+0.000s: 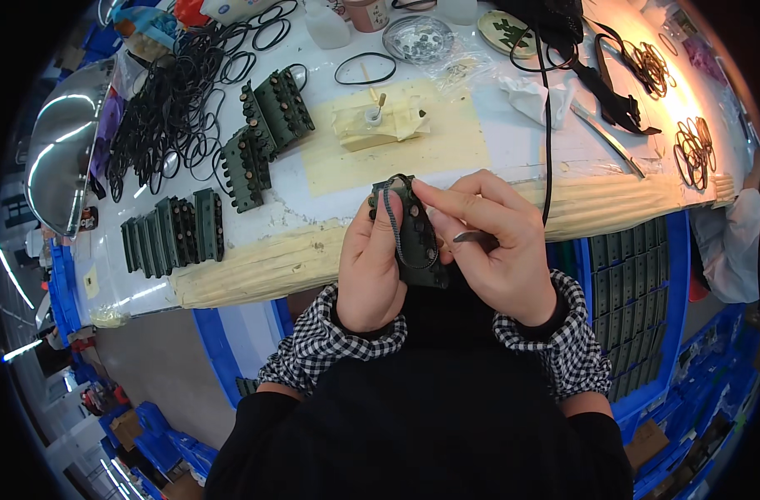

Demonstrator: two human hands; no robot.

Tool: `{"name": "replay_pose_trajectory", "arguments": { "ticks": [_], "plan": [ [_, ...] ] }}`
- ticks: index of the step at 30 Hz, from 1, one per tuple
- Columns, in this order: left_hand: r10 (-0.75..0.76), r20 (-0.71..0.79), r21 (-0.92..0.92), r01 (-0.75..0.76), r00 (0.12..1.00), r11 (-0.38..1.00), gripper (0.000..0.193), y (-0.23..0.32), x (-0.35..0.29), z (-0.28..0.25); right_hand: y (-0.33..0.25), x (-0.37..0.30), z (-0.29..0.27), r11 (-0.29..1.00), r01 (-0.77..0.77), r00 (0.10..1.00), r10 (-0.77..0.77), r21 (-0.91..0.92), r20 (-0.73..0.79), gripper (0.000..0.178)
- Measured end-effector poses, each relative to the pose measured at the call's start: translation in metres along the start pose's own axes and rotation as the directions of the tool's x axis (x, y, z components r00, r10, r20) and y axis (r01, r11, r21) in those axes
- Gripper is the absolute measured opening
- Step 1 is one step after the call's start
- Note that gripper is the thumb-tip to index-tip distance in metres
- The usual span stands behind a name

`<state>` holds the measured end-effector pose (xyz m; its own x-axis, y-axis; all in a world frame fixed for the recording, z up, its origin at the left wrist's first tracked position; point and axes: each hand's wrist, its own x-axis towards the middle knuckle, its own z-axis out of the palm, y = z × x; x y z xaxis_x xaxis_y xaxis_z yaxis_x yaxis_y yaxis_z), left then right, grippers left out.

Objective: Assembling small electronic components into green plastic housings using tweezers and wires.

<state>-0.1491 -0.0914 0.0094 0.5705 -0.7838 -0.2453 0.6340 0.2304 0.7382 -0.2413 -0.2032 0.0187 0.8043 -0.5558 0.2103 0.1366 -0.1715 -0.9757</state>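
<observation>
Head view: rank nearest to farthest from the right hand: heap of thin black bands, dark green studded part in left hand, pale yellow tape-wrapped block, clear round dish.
1. Dark green studded part: by the right hand.
2. Pale yellow tape-wrapped block: ahead, leftward.
3. Clear round dish: beyond the block.
4. Heap of thin black bands: far left.

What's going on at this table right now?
A person's left hand grips a dark green, block-shaped part with round studs, a thin black ribbed band looped over its face. The right hand has fingertips at the part's upper end and holds a slim dark pointed tool. Similar dark green parts stand on the white table, near a tangled heap of black bands.
</observation>
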Motion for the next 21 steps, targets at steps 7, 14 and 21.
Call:
{"name": "replay_pose_trajectory", "arguments": {
  "ticks": [7, 14, 21],
  "plan": [
    [-0.058, -0.003, -0.016, 0.058, 0.998, 0.998, 0.034, 0.005, 0.001, 0.0, -0.005, -0.003, 0.001, 0.999, 0.001, 1.0, -0.002, -0.034, -0.026, 0.029],
    [-0.009, 0.024, -0.028, 0.009, 1.0, 1.0, 0.033, 0.007, -0.002, 0.004, -0.005, 0.0, 0.0, 0.989, 0.104, 0.993, -0.109, -0.109, -0.047, 0.027],
    [0.109, -0.072, 0.096, -0.102, 0.991, 0.99, 0.035, -0.006, -0.004, -0.002, -0.005, -0.005, 0.003, 0.818, 0.265, 0.962, -0.263, -0.51, 0.077, 0.03]
  ]
}}
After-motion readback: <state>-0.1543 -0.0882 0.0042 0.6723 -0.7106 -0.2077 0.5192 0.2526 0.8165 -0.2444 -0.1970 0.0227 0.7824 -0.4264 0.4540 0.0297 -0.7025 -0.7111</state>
